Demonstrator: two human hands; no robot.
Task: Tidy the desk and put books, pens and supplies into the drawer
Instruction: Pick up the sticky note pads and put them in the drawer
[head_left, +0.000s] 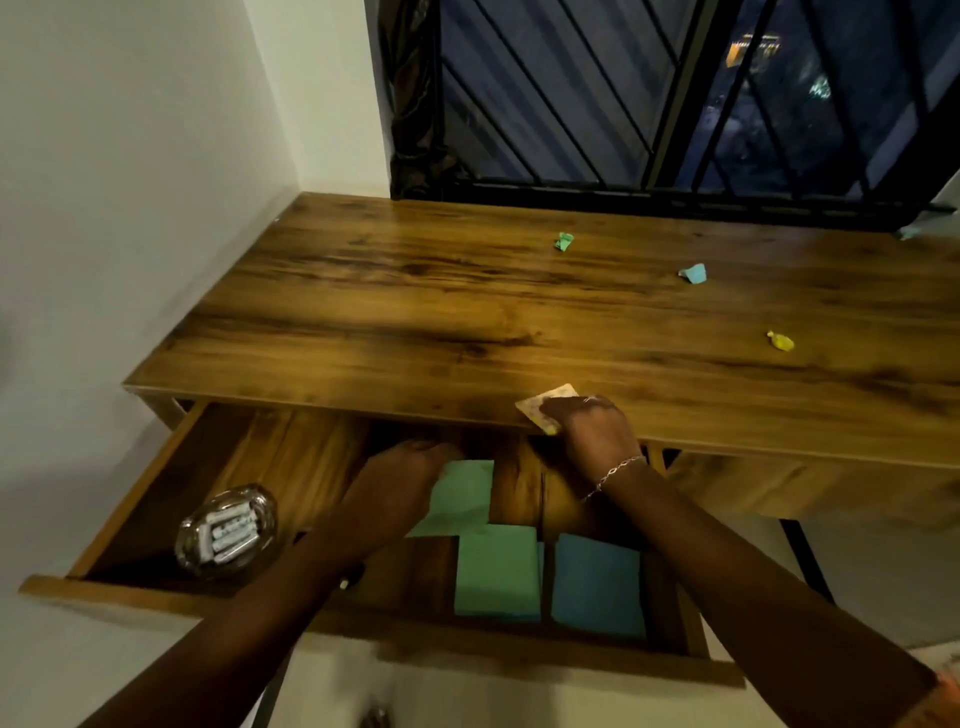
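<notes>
The wooden drawer (156, 467) under the desk (415, 312) stands pulled open. Inside lie two green pads (467, 493) (496, 569), a blue pad (597, 584) and a clear glass dish (226, 530) holding white sticks. My left hand (400, 478) reaches deep into the drawer beside the upper green pad; its fingertips are hidden under the desk edge. My right hand (592, 431) grips a yellowish square pad (545, 408) at the front edge of the desk. Three crumpled paper scraps lie on the desktop: green (563, 241), blue (693, 273) and yellow (780, 341).
A white wall (130, 182) closes the left side. A barred window (649, 93) with a dark curtain (415, 104) runs behind the desk. A black desk leg (805, 556) stands to the right of the drawer.
</notes>
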